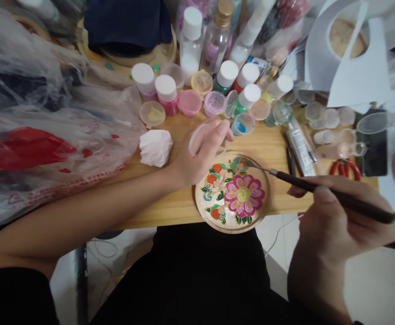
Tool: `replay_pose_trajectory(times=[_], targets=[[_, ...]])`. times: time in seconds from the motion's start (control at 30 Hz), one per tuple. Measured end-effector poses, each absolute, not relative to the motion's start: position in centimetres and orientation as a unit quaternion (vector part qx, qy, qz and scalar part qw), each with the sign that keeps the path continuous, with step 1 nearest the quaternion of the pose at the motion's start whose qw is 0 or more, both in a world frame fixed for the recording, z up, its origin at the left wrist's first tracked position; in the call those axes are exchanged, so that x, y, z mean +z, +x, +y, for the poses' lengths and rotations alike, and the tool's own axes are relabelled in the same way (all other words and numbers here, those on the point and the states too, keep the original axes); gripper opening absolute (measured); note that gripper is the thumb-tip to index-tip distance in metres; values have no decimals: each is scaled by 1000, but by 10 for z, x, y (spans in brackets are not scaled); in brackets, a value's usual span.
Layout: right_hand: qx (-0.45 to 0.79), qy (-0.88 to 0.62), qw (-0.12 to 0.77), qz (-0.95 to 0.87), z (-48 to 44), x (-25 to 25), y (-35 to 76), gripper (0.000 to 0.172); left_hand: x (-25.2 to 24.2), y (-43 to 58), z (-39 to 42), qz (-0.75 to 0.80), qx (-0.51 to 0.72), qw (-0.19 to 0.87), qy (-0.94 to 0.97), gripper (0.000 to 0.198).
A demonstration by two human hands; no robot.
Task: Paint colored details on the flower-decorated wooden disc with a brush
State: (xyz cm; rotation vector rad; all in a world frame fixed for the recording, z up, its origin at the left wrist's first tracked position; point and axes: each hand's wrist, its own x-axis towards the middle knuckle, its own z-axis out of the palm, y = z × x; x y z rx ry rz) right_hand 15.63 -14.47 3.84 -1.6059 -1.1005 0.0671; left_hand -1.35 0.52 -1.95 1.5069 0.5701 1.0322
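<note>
My right hand (342,212) is closed around the dark handle of a thin metal-tipped spatula (299,181). Its tip lies over the upper part of a round wooden plaque (267,194), close to an orange and green motif. A large pink flower (243,194) with a yellow centre, orange fruits and green leaves outlined in gold decorate the plaque. Just above its upper left edge is my left hand (202,155), with curled fingers at a small clear plastic cup (196,137), which the hand partly covers. The plaque overhangs the table's front edge.
Crumpled white tissue (156,147) lies left of my left hand. Behind stand several white-capped paint jars (167,92) and open paint cups, including a blue one (243,124). A metal tube (300,149) and red-handled pliers (344,169) lie right. Plastic bags (82,149) crowd the left.
</note>
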Motion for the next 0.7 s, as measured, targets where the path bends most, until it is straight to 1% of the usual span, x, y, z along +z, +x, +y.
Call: replay_pose_trajectory(times=[0.13,0.23,0.53,0.7], targets=[[57,-676,571,-462,-145,38,155,17,-20,-13,5,237,444,575,646,51],[69,-673,575,-460,-145,38,153,19,-21,-13,4,238,444,574,645,53],[46,-672,582,-456,-139,34,155,17,-23,-12,6,219,460,573,642,51],[49,-693,559,-453,-141,38,154,17,-28,-12,8,211,472,552,654,53]])
